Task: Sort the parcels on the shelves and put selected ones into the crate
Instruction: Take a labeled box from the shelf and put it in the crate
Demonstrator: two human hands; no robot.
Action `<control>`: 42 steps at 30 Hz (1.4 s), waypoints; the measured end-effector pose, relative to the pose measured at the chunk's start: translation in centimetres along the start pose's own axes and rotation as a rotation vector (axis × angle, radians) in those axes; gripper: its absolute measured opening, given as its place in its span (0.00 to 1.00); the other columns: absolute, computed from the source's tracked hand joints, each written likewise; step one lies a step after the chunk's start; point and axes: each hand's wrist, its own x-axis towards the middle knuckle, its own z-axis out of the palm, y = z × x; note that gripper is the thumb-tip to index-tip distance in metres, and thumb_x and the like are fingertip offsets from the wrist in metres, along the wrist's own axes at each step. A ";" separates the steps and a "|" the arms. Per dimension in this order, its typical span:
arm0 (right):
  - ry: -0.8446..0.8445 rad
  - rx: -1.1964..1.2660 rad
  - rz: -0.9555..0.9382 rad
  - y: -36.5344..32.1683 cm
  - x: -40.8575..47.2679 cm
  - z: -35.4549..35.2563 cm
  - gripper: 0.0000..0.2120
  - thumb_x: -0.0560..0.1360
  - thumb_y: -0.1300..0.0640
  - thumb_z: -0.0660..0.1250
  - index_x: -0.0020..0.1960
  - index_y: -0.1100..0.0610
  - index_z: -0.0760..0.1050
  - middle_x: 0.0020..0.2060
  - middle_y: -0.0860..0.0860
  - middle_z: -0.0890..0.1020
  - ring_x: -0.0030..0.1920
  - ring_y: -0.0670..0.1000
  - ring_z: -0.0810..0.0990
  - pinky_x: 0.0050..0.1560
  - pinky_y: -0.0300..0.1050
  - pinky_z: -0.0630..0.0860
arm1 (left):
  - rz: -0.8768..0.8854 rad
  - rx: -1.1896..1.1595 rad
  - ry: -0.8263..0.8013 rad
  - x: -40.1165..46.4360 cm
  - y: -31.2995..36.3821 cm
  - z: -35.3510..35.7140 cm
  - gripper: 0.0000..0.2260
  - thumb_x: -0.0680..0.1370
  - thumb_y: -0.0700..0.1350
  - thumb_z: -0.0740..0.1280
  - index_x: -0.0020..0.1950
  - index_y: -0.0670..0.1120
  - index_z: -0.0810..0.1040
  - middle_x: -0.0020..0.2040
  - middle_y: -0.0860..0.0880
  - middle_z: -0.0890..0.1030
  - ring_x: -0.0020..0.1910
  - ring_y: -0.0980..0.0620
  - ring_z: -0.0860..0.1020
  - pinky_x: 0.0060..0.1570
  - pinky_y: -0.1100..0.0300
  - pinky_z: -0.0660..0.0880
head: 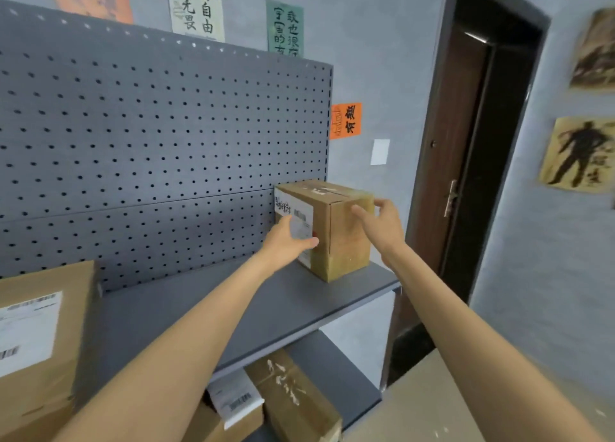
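Grey pegboard [149, 135] is backing a grey metal shelf [206, 305], with a blue-grey wall [376, 58] behind carrying calligraphy posters [194, 5] and an orange sign [345, 120].

Edges / room: a small cardboard parcel [336, 231] is standing upright at the far right end of the shelf, near the pegboard's right edge, its right face close to the shelf's end. Bare shelf is lying open between it and a large labelled box [40, 338] at the near left.

Hands: left hand [289, 241] is reaching in with fingers straight and spread, lying over the white shipping label [298, 221] on the parcel's left face; contact cannot be confirmed. Right hand [379, 223] is held wide, fingers straight, by the parcel's right upper edge, thumb over the near face; neither hand is closed round the parcel.

Surroundings: on the lower shelf [332, 375], a taped brown parcel [296, 398] is sitting beside a labelled one [236, 400]. A dark open doorway [492, 175] is standing just right of the shelf unit. Two ink prints [579, 155] are hanging on the right wall. A tan surface [416, 408] is filling the lower right; blur is keeping its identity unclear.
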 end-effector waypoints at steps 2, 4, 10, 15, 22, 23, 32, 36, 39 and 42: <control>-0.026 0.029 0.043 1.1 1.1 -0.6 0.34 0.76 0.47 0.69 0.75 0.59 0.59 0.73 0.57 0.65 0.72 0.57 0.66 0.66 0.50 0.66 | 0.003 -0.006 0.013 1.2 0.3 1.8 0.45 0.71 0.55 0.74 0.79 0.48 0.50 0.78 0.50 0.56 0.76 0.48 0.57 0.73 0.49 0.59; -0.079 0.073 0.081 1.9 2.1 -0.6 0.39 0.75 0.46 0.69 0.77 0.58 0.54 0.75 0.56 0.61 0.73 0.57 0.65 0.66 0.49 0.66 | 0.019 0.014 0.041 2.2 0.5 3.5 0.48 0.71 0.55 0.74 0.80 0.48 0.45 0.79 0.49 0.51 0.77 0.48 0.53 0.74 0.49 0.56; -0.168 0.167 0.098 3.4 3.6 1.0 0.38 0.73 0.50 0.73 0.75 0.57 0.56 0.69 0.53 0.72 0.64 0.52 0.74 0.60 0.44 0.72 | 0.113 -0.006 0.189 3.8 0.5 6.2 0.44 0.73 0.50 0.73 0.79 0.48 0.47 0.78 0.50 0.56 0.75 0.49 0.60 0.68 0.51 0.63; -0.108 0.155 0.048 3.8 3.5 1.6 0.37 0.72 0.50 0.74 0.74 0.57 0.60 0.66 0.52 0.74 0.60 0.50 0.75 0.55 0.41 0.71 | 0.121 -0.001 0.203 3.7 0.2 6.3 0.41 0.75 0.48 0.71 0.79 0.49 0.47 0.78 0.52 0.57 0.74 0.49 0.61 0.67 0.53 0.64; -0.066 0.140 0.031 3.4 2.1 1.9 0.31 0.68 0.46 0.76 0.64 0.54 0.66 0.59 0.51 0.77 0.59 0.51 0.77 0.57 0.46 0.76 | 0.074 0.095 0.156 2.6 0.3 4.2 0.38 0.76 0.46 0.68 0.78 0.53 0.47 0.74 0.49 0.66 0.69 0.42 0.69 0.66 0.44 0.69; -0.067 0.147 0.026 3.2 1.7 2.0 0.28 0.69 0.46 0.76 0.62 0.53 0.66 0.58 0.50 0.77 0.57 0.51 0.78 0.55 0.45 0.76 | 0.083 0.119 0.153 2.3 0.4 3.5 0.38 0.76 0.45 0.67 0.78 0.53 0.47 0.73 0.48 0.68 0.67 0.42 0.71 0.65 0.45 0.70; -0.236 0.289 0.094 -2.4 -3.5 3.5 0.32 0.68 0.26 0.59 0.55 0.52 0.67 0.56 0.52 0.77 0.54 0.57 0.79 0.52 0.62 0.80 | 0.038 0.092 -0.011 -2.0 1.8 -6.5 0.34 0.79 0.37 0.64 0.79 0.51 0.50 0.71 0.50 0.69 0.67 0.50 0.70 0.66 0.54 0.68; -0.310 0.405 0.165 -5.2 -6.7 5.0 0.24 0.76 0.36 0.61 0.57 0.55 0.66 0.55 0.54 0.76 0.53 0.60 0.80 0.41 0.58 0.83 | 0.021 0.022 -0.029 -5.6 2.9 -10.6 0.33 0.77 0.43 0.70 0.76 0.53 0.57 0.65 0.54 0.72 0.61 0.54 0.73 0.57 0.56 0.72; -0.307 0.431 0.172 -6.2 -10.0 6.9 0.21 0.76 0.45 0.66 0.58 0.58 0.64 0.56 0.55 0.76 0.54 0.59 0.80 0.38 0.54 0.83 | 0.006 -0.018 0.034 -8.2 3.3 -12.1 0.34 0.72 0.58 0.71 0.73 0.52 0.61 0.60 0.58 0.73 0.55 0.58 0.74 0.48 0.61 0.72; -0.340 0.467 0.153 -6.6 -13.8 8.7 0.18 0.75 0.48 0.67 0.55 0.58 0.64 0.56 0.55 0.77 0.54 0.57 0.80 0.38 0.52 0.83 | -0.015 0.038 0.241 -9.9 2.7 -12.7 0.34 0.68 0.70 0.67 0.66 0.52 0.68 0.59 0.56 0.75 0.59 0.53 0.74 0.54 0.54 0.72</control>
